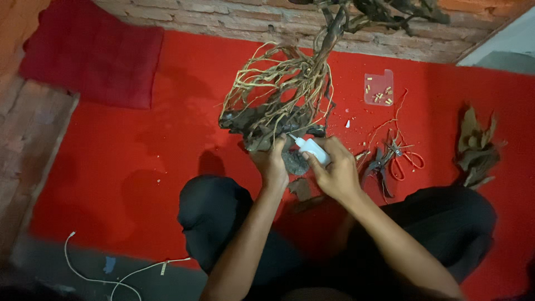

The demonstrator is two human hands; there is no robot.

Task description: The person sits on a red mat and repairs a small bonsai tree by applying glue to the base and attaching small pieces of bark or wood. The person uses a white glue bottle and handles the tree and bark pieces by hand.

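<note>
Over red mat: R hand (336, 173) grips glue bottle (312, 150), nozzle up-left toward driftwood (278, 106); L hand (271, 161) clasps its base.

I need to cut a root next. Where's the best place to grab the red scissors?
Take the scissors by the red loop handles, coming from the right hand's side. The loops face open carpet, while the blades point toward the pliers.
</note>
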